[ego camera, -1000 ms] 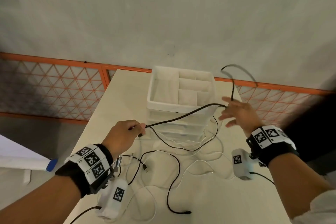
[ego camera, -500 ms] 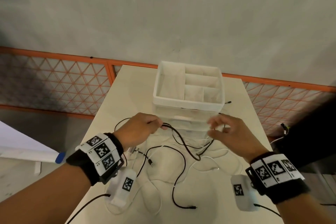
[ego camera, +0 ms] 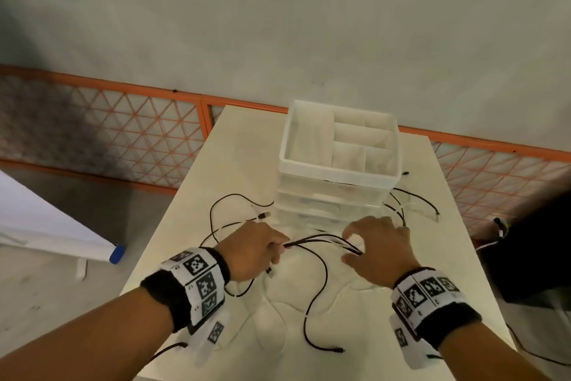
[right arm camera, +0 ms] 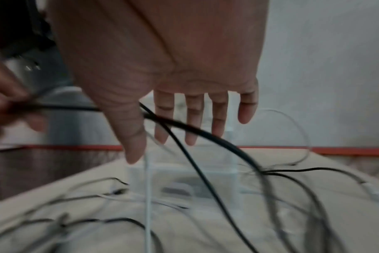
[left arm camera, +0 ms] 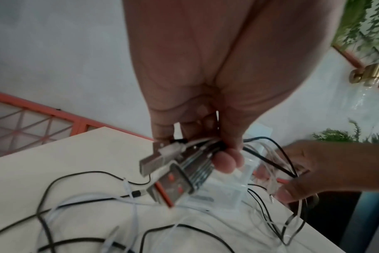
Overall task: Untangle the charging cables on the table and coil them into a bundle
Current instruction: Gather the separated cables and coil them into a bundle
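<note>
Several black and white charging cables [ego camera: 321, 275] lie tangled on the cream table [ego camera: 241, 145]. My left hand [ego camera: 256, 249] grips a bunch of them by their ends. In the left wrist view its fingers [left arm camera: 225, 164] pinch several USB plugs [left arm camera: 169, 172] together. The strands run right from that hand [ego camera: 321, 240] to my right hand [ego camera: 381, 252], a short way off. The right hand's fingers [right arm camera: 193, 119] are straight and spread. Black cables [right arm camera: 206, 137] pass between its thumb and fingers and fall slack onto the table.
A white drawer organizer [ego camera: 340, 164] with an open compartmented top stands just behind both hands. More cable ends lie to its right [ego camera: 426, 207] and a black loop to its left [ego camera: 213, 210]. An orange lattice railing [ego camera: 123, 139] runs behind the table.
My right hand came down and left from its raised position at the right, ending close to the left hand. The black cable it had stretched out now hangs slack beside the organizer.
</note>
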`<action>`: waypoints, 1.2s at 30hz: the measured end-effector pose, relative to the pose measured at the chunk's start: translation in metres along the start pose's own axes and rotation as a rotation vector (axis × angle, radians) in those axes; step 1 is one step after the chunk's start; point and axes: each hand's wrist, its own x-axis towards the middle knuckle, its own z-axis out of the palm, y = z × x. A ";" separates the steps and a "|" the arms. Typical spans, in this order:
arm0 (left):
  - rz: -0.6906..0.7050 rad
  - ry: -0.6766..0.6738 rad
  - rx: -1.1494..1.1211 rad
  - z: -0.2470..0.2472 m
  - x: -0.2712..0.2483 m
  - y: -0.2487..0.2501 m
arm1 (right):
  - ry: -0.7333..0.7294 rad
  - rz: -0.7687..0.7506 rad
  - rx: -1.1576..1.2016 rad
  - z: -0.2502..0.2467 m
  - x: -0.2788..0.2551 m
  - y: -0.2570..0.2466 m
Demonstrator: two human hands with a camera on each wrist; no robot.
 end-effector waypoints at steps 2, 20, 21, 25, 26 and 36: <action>0.057 0.037 -0.024 0.007 0.003 0.006 | -0.021 -0.168 0.092 0.002 -0.004 -0.028; -0.314 0.056 -1.012 -0.001 0.009 0.020 | 0.059 -0.426 0.815 0.002 -0.011 -0.045; -0.296 0.035 -0.982 -0.002 0.010 0.022 | 0.078 -0.439 0.819 0.003 -0.013 -0.048; -0.231 -0.003 -0.748 -0.004 0.009 0.029 | 0.209 -0.454 0.739 0.006 -0.013 -0.057; -0.218 0.020 -0.575 -0.006 0.009 0.029 | 0.211 -0.442 0.694 0.006 -0.014 -0.058; 0.021 0.116 -0.190 -0.001 0.010 0.051 | 0.142 -0.462 0.799 -0.010 -0.012 -0.077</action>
